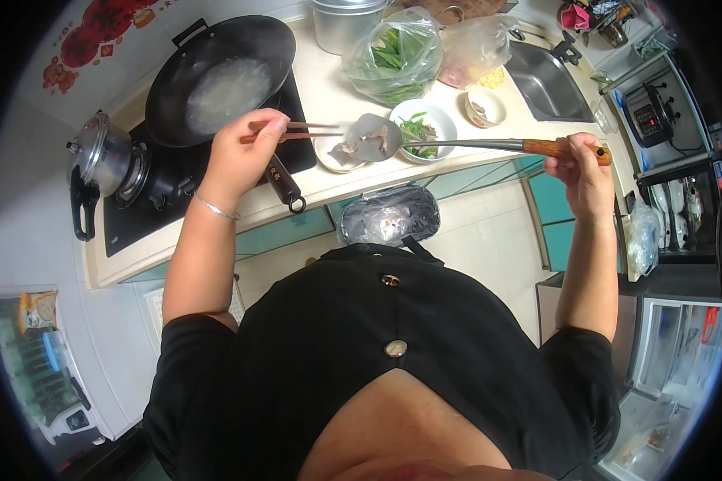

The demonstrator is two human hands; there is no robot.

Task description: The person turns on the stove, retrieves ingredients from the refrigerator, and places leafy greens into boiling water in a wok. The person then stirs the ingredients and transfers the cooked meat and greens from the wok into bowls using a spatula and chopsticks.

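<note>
My left hand (pixel 243 152) is closed around a pair of brown chopsticks (pixel 303 130), their tips pointing right toward the ladle. In my right hand (pixel 582 172) is the wooden handle of a long metal ladle (pixel 375 148). Pieces of greyish meat (pixel 369 147) lie in the ladle's bowl, which hovers over the counter edge. Beneath it, partly covered, a small white dish (pixel 329 154) holds more greyish pieces. Close to the ladle's right side stands a white bowl (pixel 444 120) with cut green vegetables.
A black wok (pixel 168 96) with cloudy liquid sits on the stove, its handle (pixel 283 183) reaching over the counter edge. At left stands a pressure cooker (pixel 103 148). A bag of greens (pixel 393 56), a small bowl (pixel 486 107) and a sink (pixel 547 80) line the back. Below is a lined bin (pixel 389 215).
</note>
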